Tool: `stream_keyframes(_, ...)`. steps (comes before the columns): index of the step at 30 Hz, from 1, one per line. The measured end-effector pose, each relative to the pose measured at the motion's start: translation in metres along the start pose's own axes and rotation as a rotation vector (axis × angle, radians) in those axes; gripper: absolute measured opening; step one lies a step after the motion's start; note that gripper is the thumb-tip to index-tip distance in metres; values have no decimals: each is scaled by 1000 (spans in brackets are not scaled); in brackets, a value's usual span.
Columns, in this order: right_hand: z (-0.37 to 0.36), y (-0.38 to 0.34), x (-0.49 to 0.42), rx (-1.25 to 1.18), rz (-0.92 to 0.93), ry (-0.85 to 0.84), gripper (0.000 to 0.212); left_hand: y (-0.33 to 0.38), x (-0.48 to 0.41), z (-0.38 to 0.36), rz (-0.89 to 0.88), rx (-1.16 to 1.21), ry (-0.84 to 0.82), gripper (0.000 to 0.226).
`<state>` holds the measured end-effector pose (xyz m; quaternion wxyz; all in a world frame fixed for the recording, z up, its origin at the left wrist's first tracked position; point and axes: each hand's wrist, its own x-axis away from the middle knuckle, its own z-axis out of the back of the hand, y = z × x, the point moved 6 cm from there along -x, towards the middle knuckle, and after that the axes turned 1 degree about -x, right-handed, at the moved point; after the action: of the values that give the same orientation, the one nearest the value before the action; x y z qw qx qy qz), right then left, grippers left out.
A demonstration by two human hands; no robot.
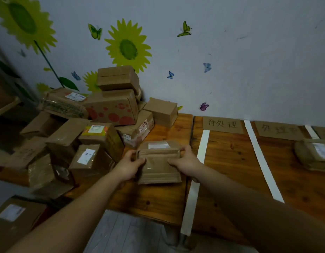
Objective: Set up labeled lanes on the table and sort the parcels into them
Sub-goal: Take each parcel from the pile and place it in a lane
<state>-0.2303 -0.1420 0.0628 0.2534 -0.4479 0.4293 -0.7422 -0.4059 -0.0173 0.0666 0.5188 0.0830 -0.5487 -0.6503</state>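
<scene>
Both left hand [129, 166] and right hand [185, 162] clamp their fingers on one brown parcel [159, 161], contents unseen.

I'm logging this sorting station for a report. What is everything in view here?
Held parcel: one, brown, over the table, left of the first strip.
Sorted parcel: one, brown, white label, table's right side.
Box pile: many, too heaped to count, brown, table's left end.
Separate box: one, brown, bottom left corner.
Tape strips: three, white, across the table.
Lane cards: two, brown, by the wall.
Table: one, brown wood, against the wall.
Wall stickers: several, yellow-green, blue, purple, on the wall.
Left grip: one bare hand, holds the held parcel's left edge.
Right grip: one bare hand, holds its right edge.
</scene>
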Motion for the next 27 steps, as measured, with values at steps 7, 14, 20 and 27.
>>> stream_keyframes(7,-24,37,22,-38,-63,-6,59,-30,25,-20,129,58,8,37)
stream_keyframes(14,-23,18,52,-55,53,102,62,-32,45,-14,14,180,-60,43)
stream_keyframes(20,-29,-33,89,-60,254,234,70,3,66,25,-226,337,-30,56)
stream_keyframes(27,-40,-76,141,-58,504,423,73,40,104,56,-515,304,-3,52)
